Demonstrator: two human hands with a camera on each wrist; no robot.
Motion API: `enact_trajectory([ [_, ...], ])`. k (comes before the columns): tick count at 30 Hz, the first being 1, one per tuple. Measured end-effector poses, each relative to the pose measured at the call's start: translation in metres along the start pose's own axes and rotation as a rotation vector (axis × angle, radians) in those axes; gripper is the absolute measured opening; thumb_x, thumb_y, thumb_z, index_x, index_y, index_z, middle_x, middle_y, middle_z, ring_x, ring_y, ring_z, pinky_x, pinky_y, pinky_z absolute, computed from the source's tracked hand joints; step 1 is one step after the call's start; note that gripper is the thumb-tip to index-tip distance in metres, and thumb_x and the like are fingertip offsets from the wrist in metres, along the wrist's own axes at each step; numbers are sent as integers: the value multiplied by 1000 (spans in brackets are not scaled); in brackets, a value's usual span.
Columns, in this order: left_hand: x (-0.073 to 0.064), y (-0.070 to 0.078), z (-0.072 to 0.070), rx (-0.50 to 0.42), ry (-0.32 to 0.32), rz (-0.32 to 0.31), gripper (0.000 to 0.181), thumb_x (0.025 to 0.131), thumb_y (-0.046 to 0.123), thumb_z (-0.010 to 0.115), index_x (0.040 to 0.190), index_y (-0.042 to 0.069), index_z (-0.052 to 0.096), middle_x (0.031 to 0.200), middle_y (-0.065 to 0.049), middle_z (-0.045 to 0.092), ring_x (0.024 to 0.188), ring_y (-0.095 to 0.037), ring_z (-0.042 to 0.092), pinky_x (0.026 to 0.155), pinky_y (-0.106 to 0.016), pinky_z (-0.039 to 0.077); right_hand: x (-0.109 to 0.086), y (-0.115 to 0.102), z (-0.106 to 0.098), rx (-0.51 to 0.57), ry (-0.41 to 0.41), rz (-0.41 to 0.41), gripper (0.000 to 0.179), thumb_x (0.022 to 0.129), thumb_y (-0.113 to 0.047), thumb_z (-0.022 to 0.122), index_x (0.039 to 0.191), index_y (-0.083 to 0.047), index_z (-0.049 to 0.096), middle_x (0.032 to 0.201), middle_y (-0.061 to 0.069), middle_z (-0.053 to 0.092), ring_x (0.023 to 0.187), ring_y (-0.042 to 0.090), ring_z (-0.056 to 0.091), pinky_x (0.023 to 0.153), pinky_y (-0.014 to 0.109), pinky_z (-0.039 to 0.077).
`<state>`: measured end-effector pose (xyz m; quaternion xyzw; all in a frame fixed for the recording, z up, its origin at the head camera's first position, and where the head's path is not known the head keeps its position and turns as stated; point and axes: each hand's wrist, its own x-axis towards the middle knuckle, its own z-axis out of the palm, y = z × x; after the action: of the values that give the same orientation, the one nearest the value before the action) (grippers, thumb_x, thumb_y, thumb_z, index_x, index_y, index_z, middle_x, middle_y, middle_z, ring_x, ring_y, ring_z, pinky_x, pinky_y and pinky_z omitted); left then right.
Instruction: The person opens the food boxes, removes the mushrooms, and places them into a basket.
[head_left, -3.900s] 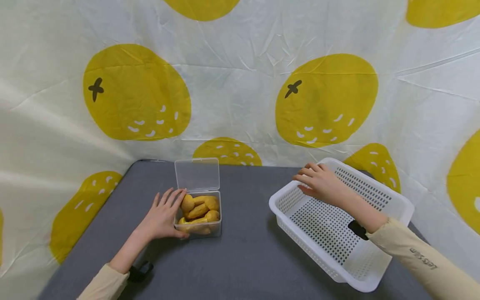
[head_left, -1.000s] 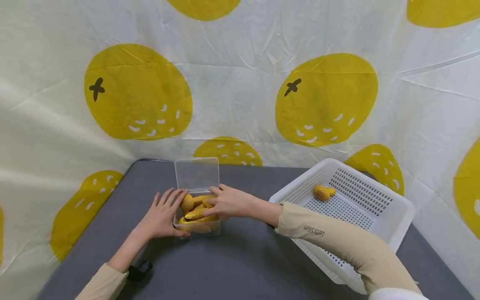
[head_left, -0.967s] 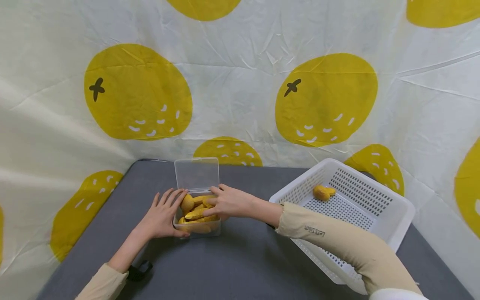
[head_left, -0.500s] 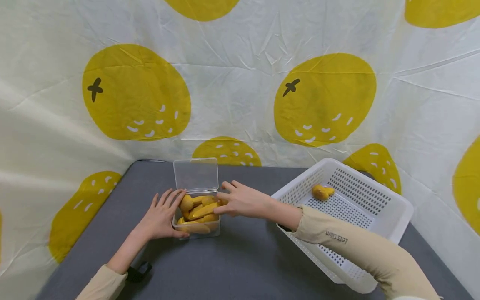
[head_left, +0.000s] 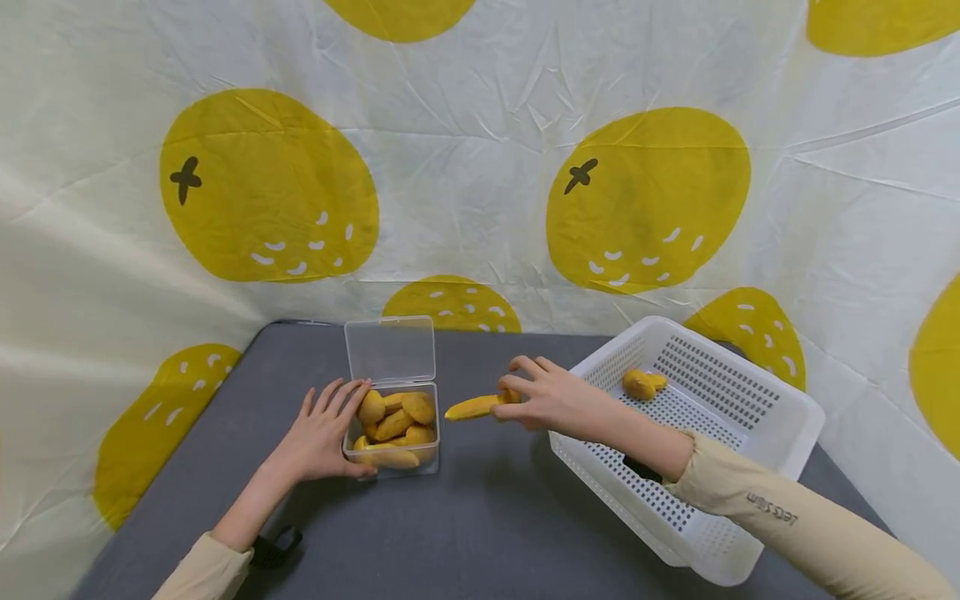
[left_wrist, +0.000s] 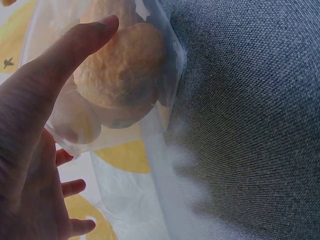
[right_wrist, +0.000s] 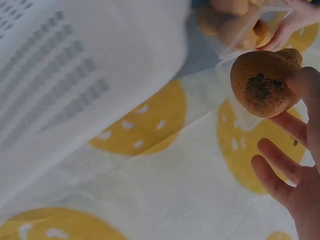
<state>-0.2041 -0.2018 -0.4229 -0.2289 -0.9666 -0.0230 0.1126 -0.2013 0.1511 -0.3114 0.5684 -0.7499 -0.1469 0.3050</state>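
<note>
A clear plastic box [head_left: 437, 433] with its lid raised holds several yellow-brown mushrooms [head_left: 393, 425]. My left hand [head_left: 318, 433] grips the box by its left side, thumb along the front wall and index fingertip at the back rim; its other fingers are spread. Between box and basket, my right hand [head_left: 551, 400] pinches one mushroom [head_left: 472, 408] above the table, the pale stem pointing left. In the right wrist view this mushroom's rounded brown end [right_wrist: 262, 82] shows a dark patch, and the remaining fingers stand away from it.
A white perforated basket [head_left: 780, 408] stands at an angle on the right, with one mushroom [head_left: 643, 384] near its far left corner. The dark grey table [head_left: 465, 533] meets a white curtain [head_left: 480, 167] printed with yellow fruit.
My right hand first left a mushroom in the basket and returned to the box. It has since lifted another mushroom out and moved right. My left hand stays on the box.
</note>
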Motion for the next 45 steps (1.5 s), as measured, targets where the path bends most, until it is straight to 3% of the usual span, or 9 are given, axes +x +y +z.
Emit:
enact_trajectory([
  [15,-2,0,-2,-11,-13,-3,121,51,72,66,144,15,14,145,-9,24,132,-38,18,100,-65,15,-85,23,-28,59,-131,196,43,65,-21,78,101,-27,56,97,1,58,93,25,50,68,34,44],
  [20,-2,1,-2,-8,-10,-4,121,51,72,66,144,15,14,145,-8,23,133,-38,17,100,-65,14,-112,30,-33,47,-135,230,16,91,-33,47,102,-28,56,97,2,60,93,27,50,67,36,44],
  [23,-3,2,-3,-11,-8,-7,121,51,72,67,144,15,15,146,-9,23,133,-38,18,100,-65,14,-126,34,-35,26,-135,261,44,95,-39,15,102,-28,57,96,3,60,92,28,49,65,37,44],
  [26,-3,2,-4,-14,-6,-9,121,51,71,67,144,14,16,146,-9,23,133,-38,19,100,-66,15,-140,41,-35,6,-130,290,59,93,-40,2,99,-25,58,95,5,60,90,29,49,66,39,45],
  [33,-3,1,-3,-22,0,-14,121,50,71,67,144,14,16,146,-9,23,132,-39,18,99,-66,15,-173,62,-27,-20,-161,385,64,92,-48,1,98,-24,60,89,6,59,84,29,49,59,38,44],
  [35,-3,1,-3,-23,3,-14,121,50,71,68,144,14,17,146,-9,23,132,-39,19,99,-66,16,-183,68,-23,-11,-179,407,64,91,-47,2,98,-23,61,89,7,59,83,29,49,59,38,44],
  [39,-3,1,-2,-23,3,-13,121,50,71,68,143,14,16,145,-9,23,132,-39,19,99,-66,16,-201,80,-15,-28,-222,411,14,88,-29,54,95,-19,61,85,6,58,78,29,48,57,38,41],
  [42,-3,1,-1,-17,1,-12,121,50,72,67,144,14,16,145,-9,23,132,-39,20,99,-66,16,-211,85,-10,-59,-274,413,35,63,-10,75,96,-14,63,79,5,56,74,27,45,54,35,37],
  [45,-2,1,-1,-20,0,-12,121,50,72,67,144,14,16,145,-9,24,132,-39,19,99,-66,16,-217,89,-6,-75,-334,442,37,61,-12,77,95,-13,65,73,3,51,69,24,42,52,31,31],
])
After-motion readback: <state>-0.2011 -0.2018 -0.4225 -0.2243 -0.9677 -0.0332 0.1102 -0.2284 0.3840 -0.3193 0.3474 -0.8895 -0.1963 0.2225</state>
